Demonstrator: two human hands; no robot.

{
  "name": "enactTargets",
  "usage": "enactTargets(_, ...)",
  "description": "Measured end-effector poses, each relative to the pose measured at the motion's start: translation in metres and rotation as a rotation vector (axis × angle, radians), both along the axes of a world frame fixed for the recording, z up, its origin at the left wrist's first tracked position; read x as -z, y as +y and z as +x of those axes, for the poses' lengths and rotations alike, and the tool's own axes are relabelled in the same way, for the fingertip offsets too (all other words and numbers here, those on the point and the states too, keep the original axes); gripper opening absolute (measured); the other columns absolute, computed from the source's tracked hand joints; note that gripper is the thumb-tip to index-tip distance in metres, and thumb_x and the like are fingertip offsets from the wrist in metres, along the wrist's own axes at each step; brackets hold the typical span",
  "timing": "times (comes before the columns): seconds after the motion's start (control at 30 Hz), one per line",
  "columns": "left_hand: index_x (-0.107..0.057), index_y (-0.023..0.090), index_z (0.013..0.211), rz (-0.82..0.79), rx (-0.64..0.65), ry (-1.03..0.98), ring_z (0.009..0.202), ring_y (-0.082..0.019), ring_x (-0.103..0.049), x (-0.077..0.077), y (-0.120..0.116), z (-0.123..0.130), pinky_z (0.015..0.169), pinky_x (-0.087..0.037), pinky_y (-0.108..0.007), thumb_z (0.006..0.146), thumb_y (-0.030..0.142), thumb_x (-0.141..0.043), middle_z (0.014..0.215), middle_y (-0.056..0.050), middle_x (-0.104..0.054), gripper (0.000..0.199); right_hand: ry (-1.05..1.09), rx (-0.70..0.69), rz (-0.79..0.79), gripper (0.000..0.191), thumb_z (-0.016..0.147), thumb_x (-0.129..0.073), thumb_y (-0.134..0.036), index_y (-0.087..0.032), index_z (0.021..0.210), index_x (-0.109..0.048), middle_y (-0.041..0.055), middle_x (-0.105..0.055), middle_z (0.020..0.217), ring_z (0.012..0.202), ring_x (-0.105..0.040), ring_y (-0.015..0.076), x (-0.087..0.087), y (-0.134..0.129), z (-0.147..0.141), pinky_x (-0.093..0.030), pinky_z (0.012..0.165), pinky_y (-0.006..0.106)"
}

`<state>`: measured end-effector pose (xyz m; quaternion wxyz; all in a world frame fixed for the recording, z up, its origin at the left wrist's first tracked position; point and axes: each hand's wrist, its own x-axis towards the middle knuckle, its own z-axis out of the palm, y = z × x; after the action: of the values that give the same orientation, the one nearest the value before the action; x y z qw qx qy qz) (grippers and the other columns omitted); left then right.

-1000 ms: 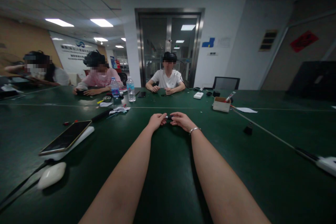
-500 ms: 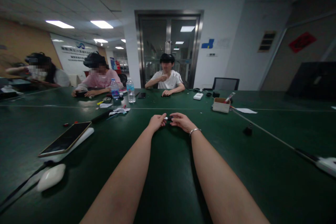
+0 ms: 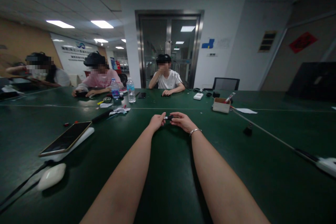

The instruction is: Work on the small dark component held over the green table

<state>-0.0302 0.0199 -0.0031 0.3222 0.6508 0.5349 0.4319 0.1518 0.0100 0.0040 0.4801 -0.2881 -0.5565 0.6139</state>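
Between my two hands, just above the green table [image 3: 170,164], is a small black-and-silver object [image 3: 168,117], too small for me to tell its kind. My left hand [image 3: 157,121] pinches its silver end between thumb and fingers. My right hand [image 3: 182,121], with a silver bracelet [image 3: 195,131] at the wrist, has its fingertips closed on the black end. The fingers hide part of the object.
At left lie a phone [image 3: 67,138] on a white block and a white rounded case [image 3: 51,176]. Two water bottles [image 3: 131,91] stand farther back. A pen box [image 3: 221,105], a small black item [image 3: 248,129] and a cable are at right. Several people sit opposite.
My hands stay almost in place, and slightly more of the black-and-silver object shows between them. The person opposite has raised a hand to the face and leaned slightly left.
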Motion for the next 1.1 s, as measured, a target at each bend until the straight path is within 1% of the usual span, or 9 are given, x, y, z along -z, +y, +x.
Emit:
enactTargets(0.13, -0.059, 0.013, 0.063, -0.016, 0.031, -0.039, 0.045, -0.010, -0.050, 0.004, 0.002, 0.002, 0.050, -0.039, -0.023, 0.081, 0.059, -0.041, 0.052, -0.002, -0.057, 0.053, -0.004, 0.022, -0.002, 0.032, 0.067, -0.067, -0.001, -0.016, 0.095, -0.064, 0.0035, -0.064, 0.091, 0.067, -0.066, 0.0098, -0.001, -0.001, -0.001, -0.057, 0.067, 0.021)
enactTargets(0.27, -0.059, 0.014, 0.078, 0.027, 0.061, -0.115, 0.049, -0.009, -0.053, 0.008, 0.003, 0.003, 0.050, -0.041, -0.021, 0.080, 0.049, -0.050, 0.058, 0.000, -0.058, 0.035, -0.026, 0.043, -0.029, 0.030, 0.068, -0.067, -0.001, -0.015, 0.094, -0.064, 0.0036, -0.065, 0.090, 0.064, -0.066, 0.0095, -0.002, -0.002, -0.003, -0.058, 0.064, 0.021)
enactTargets(0.33, -0.057, 0.015, 0.082, 0.049, 0.088, -0.177, 0.050, -0.008, -0.052, 0.008, 0.002, 0.004, 0.051, -0.041, -0.020, 0.080, 0.044, -0.053, 0.059, 0.001, -0.057, 0.029, -0.038, 0.050, -0.048, 0.027, 0.070, -0.066, -0.002, -0.014, 0.094, -0.064, 0.0038, -0.066, 0.085, 0.063, -0.066, 0.0103, -0.002, -0.002, -0.003, -0.058, 0.062, 0.021)
enactTargets(0.43, -0.057, 0.015, 0.083, 0.051, 0.143, -0.231, 0.054, -0.008, -0.054, 0.005, -0.003, 0.004, 0.054, -0.043, -0.021, 0.077, 0.040, -0.058, 0.063, 0.000, -0.059, 0.026, -0.041, 0.067, -0.066, 0.023, 0.073, -0.065, -0.004, -0.012, 0.095, -0.063, 0.0045, -0.067, 0.078, 0.062, -0.067, 0.0118, -0.001, 0.000, -0.003, -0.057, 0.060, 0.021)
enactTargets(0.53, -0.058, 0.013, 0.087, 0.028, 0.186, -0.233, 0.061, -0.011, -0.057, 0.002, -0.008, 0.004, 0.057, -0.043, -0.022, 0.073, 0.035, -0.064, 0.069, -0.002, -0.062, 0.027, -0.036, 0.083, -0.083, 0.021, 0.076, -0.064, -0.005, -0.011, 0.096, -0.061, 0.0054, -0.067, 0.074, 0.060, -0.067, 0.0128, 0.000, 0.002, -0.003, -0.057, 0.059, 0.022)
enactTargets(0.6, -0.058, 0.012, 0.088, 0.019, 0.192, -0.221, 0.062, -0.011, -0.058, 0.000, -0.010, 0.004, 0.059, -0.043, -0.023, 0.072, 0.032, -0.065, 0.069, -0.003, -0.063, 0.027, -0.035, 0.089, -0.091, 0.020, 0.076, -0.064, -0.005, -0.010, 0.096, -0.061, 0.0056, -0.067, 0.073, 0.060, -0.067, 0.0131, 0.000, 0.002, -0.003, -0.057, 0.060, 0.022)
enactTargets(0.77, -0.059, 0.012, 0.079, 0.000, 0.173, -0.167, 0.056, -0.010, -0.055, -0.001, -0.009, 0.004, 0.058, -0.043, -0.023, 0.076, 0.037, -0.060, 0.064, -0.003, -0.062, 0.026, -0.041, 0.083, -0.091, 0.020, 0.077, -0.064, -0.006, -0.010, 0.096, -0.062, 0.0061, -0.067, 0.075, 0.061, -0.068, 0.0133, -0.001, 0.000, -0.003, -0.057, 0.061, 0.023)
enactTargets(0.93, -0.058, 0.012, 0.074, -0.022, 0.166, -0.136, 0.052, -0.009, -0.053, 0.001, -0.005, 0.004, 0.054, -0.042, -0.023, 0.080, 0.045, -0.053, 0.060, -0.003, -0.061, 0.034, -0.047, 0.066, -0.077, 0.020, 0.078, -0.062, -0.005, -0.011, 0.097, -0.061, 0.0069, -0.068, 0.079, 0.064, -0.068, 0.0132, -0.001, 0.000, -0.002, -0.057, 0.062, 0.022)
enactTargets(1.1, -0.059, 0.011, 0.073, -0.026, 0.156, -0.106, 0.049, -0.009, -0.051, 0.001, -0.003, 0.003, 0.052, -0.040, -0.022, 0.080, 0.053, -0.048, 0.056, -0.003, -0.060, 0.044, -0.041, 0.051, -0.060, 0.023, 0.076, -0.064, -0.006, -0.013, 0.098, -0.061, 0.0060, -0.067, 0.083, 0.066, -0.068, 0.0136, -0.001, -0.001, -0.002, -0.058, 0.066, 0.025)
